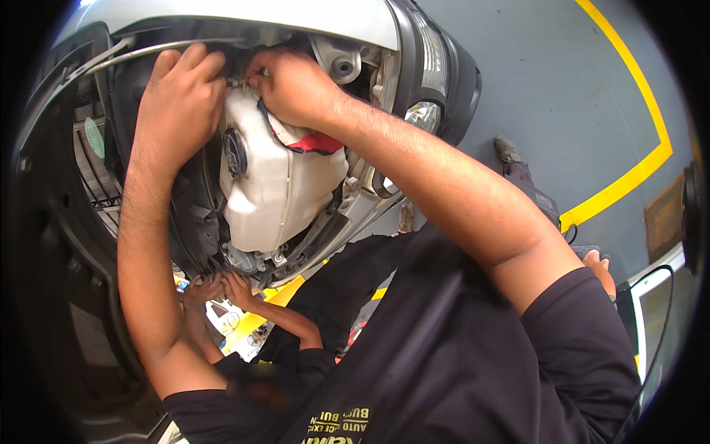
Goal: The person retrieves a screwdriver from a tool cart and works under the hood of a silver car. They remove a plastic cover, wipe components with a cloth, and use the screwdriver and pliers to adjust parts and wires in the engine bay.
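Both hands of a person in a black shirt reach into the front of a car, at the far end of a pale plastic tank (270, 194) set in the middle of the bay. The left hand (181, 100) has its fingers curled at the tank's far left; the right hand (292, 85) has thumb and forefinger bent close together over the far end. From here I cannot tell how far either set of fingers is open or whether it grips anything.

A red-and-white cloth (318, 142) with dark edging lies between the right wrist and the tank. The right forearm reaches over the tank's far right side, and a thin rod (140, 52) runs just beyond the left fingers. A black cap (234, 153) sits on the tank's left side, a metal bracket (342, 65) is to the far right, and a headlight (433, 58) lies beyond it.

At the near end, a co-worker's hands (237, 288) are by the tank's base. To the right, a shoe (506, 150) rests on the grey floor (510, 74), marked with a yellow line (637, 66). Yellow lettering (346, 423) shows upside down on the shirt; a pale green oval label (95, 138) sits far left.
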`<action>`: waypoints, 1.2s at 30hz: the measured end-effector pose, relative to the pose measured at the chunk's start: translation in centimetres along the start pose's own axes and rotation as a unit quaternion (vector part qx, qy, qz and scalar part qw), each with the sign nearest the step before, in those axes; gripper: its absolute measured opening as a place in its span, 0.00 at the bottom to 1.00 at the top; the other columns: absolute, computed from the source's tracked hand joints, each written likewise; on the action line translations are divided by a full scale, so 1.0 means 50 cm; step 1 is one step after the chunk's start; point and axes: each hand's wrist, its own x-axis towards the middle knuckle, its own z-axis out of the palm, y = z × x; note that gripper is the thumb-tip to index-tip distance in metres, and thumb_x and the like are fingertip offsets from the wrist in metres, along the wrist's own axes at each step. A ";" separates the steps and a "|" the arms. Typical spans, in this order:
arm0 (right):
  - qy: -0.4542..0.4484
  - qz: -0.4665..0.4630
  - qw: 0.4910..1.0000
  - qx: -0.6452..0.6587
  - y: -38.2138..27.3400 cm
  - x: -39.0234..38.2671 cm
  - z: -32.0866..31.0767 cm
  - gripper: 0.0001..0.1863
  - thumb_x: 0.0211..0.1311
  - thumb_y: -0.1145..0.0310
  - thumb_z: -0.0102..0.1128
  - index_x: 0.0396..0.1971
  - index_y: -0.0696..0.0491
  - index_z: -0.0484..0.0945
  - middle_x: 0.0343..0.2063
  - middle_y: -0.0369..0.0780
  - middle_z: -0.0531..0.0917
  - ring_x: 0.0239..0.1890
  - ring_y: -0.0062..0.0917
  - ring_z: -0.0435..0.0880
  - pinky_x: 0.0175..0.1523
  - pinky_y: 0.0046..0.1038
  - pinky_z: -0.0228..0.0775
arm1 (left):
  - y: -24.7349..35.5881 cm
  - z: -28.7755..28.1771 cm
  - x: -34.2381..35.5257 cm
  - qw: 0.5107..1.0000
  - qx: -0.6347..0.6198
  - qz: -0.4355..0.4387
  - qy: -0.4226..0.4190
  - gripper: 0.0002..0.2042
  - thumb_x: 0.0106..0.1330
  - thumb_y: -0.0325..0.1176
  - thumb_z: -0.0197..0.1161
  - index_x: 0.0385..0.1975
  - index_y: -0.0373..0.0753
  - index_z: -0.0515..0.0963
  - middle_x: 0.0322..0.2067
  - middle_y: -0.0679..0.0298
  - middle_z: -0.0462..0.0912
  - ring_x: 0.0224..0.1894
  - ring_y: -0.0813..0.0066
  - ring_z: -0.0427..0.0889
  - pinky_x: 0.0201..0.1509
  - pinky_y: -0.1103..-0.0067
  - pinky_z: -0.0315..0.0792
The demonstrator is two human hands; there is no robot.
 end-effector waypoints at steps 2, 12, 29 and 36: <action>0.001 0.012 1.000 0.015 0.002 0.001 -0.001 0.09 0.69 0.66 0.64 0.44 0.52 0.86 0.45 0.51 0.87 0.52 0.47 0.85 0.60 0.43 0.77 | 0.006 -0.001 0.004 1.000 0.021 0.001 0.022 0.03 0.58 0.31 0.67 0.28 0.42 0.86 0.40 0.70 0.82 0.49 0.74 0.78 0.55 0.73 0.69; 0.010 -0.017 1.000 0.000 0.008 0.001 0.003 0.12 0.68 0.66 0.63 0.46 0.54 0.87 0.45 0.53 0.86 0.53 0.49 0.85 0.61 0.46 0.77 | 0.005 0.022 0.018 0.995 0.057 0.058 0.049 0.06 0.57 0.32 0.64 0.31 0.43 0.86 0.42 0.70 0.84 0.52 0.73 0.80 0.57 0.73 0.72; 0.074 -0.016 0.997 -0.012 0.001 -0.011 0.017 0.10 0.65 0.68 0.67 0.43 0.51 0.91 0.42 0.49 0.89 0.49 0.47 0.87 0.60 0.42 0.78 | -0.006 0.016 0.023 0.998 -0.011 0.045 -0.041 0.05 0.62 0.31 0.69 0.31 0.37 0.86 0.40 0.64 0.84 0.50 0.67 0.81 0.58 0.69 0.72; 0.036 -0.020 0.998 -0.037 0.010 -0.010 0.011 0.13 0.69 0.64 0.64 0.48 0.54 0.87 0.47 0.52 0.86 0.54 0.50 0.84 0.62 0.46 0.76 | 0.018 -0.003 0.013 1.000 0.016 0.010 0.004 0.05 0.60 0.33 0.66 0.33 0.41 0.85 0.44 0.64 0.85 0.55 0.67 0.80 0.61 0.70 0.71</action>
